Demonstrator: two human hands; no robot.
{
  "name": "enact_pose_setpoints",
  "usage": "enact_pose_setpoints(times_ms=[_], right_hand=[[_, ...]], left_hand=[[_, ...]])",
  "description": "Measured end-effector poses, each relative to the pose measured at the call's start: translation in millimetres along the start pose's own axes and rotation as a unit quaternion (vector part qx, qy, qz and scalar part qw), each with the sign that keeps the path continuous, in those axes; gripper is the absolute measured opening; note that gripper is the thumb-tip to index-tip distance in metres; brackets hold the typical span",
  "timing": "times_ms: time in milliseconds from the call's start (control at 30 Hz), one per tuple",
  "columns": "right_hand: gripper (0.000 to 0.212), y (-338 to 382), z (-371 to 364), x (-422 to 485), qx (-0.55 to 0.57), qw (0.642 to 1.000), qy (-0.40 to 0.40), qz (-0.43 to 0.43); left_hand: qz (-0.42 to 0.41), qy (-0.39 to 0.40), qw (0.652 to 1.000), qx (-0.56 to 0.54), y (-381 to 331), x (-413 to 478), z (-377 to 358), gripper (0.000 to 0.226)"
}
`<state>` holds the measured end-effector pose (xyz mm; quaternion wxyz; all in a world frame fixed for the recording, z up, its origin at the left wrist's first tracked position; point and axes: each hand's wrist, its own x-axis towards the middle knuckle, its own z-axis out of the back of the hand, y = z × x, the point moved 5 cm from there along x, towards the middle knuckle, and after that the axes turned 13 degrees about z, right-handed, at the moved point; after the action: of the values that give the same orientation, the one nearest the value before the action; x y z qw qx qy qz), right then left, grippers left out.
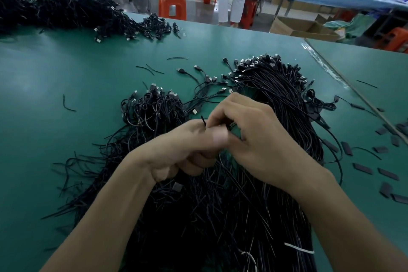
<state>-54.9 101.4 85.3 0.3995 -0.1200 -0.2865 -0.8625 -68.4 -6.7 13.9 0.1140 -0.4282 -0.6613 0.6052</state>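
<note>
In the centre of the frame the left hand (187, 148) and the right hand (254, 137) meet, touching, above a large bundle of long straight black cables (276, 95) that runs from the lower edge up to the centre right. Both hands' fingers are curled and pinch a short thin black wire tie (202, 120), whose free end sticks up just above the left thumb; the rest of it is hidden between the hands and blurred. Just left of the hands lies a heap of small coiled black cables (152, 108) on the green desk (66, 68). Flat black rectangular pieces (363, 168) are scattered at the right edge. A far pile of black cables (66, 9) fills the upper left.
</note>
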Motion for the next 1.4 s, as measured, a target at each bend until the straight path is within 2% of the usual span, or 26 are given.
enact_pose_setpoints(times_ms=[100,200,233,367,533,633,733,867,1000,1100,1233,1267,1333,1367,1400], right_hand=[[0.004,0,0,-2,-0.013,1.0,0.022,-0.008],[0.021,1,-2,-4,-0.034,0.998,0.047,-0.021],[0.023,1,-3,-4,-0.039,0.997,0.058,-0.026],[0.008,8,-3,-5,-0.079,0.994,0.068,-0.033],[0.009,14,-3,-4,-0.161,0.984,0.077,-0.025],[0.01,12,-5,-3,-0.207,0.974,0.088,-0.022],[0.011,4,-2,-5,-0.223,0.973,0.049,-0.037],[0.009,-4,-1,-8,-0.215,0.974,-0.042,-0.062],[0.005,-14,-2,-11,-0.115,0.979,-0.138,-0.092],[0.014,-17,-5,-16,0.011,0.97,-0.212,-0.118],[0.01,-23,-5,-18,0.122,0.952,-0.246,-0.136],[0.01,-23,-5,-18,0.142,0.949,-0.249,-0.135],[0.009,-23,-5,-16,0.171,0.945,-0.245,-0.131],[0.008,-23,-6,-15,0.184,0.945,-0.239,-0.127],[0.008,-22,-6,-14,0.195,0.945,-0.235,-0.12]], left_hand=[[0.002,-0.028,0.993,0.114,0,-3,-2,0.047],[0.016,-0.049,0.988,0.145,2,-2,-4,0.04],[0.016,-0.055,0.987,0.149,3,-1,-4,0.038],[0.006,-0.066,0.986,0.152,3,0,-5,0.025],[0.006,-0.092,0.982,0.165,4,6,-3,0.023],[-0.009,-0.094,0.989,0.111,3,7,-3,0.014],[-0.02,-0.089,0.996,-0.009,1,8,0,0.023],[-0.062,-0.054,0.987,-0.139,-5,10,2,0.009],[-0.153,-0.082,0.972,-0.159,-11,10,5,0.015],[-0.201,-0.158,0.96,-0.113,-14,6,9,0.038],[-0.25,-0.329,0.909,0.051,-24,-8,11,0.024],[-0.261,-0.381,0.882,0.098,-25,-11,13,0.022],[-0.275,-0.493,0.801,0.2,-28,-22,16,0.024],[-0.284,-0.516,0.778,0.22,-30,-27,17,0.024],[-0.288,-0.512,0.779,0.217,-30,-28,17,0.022]])
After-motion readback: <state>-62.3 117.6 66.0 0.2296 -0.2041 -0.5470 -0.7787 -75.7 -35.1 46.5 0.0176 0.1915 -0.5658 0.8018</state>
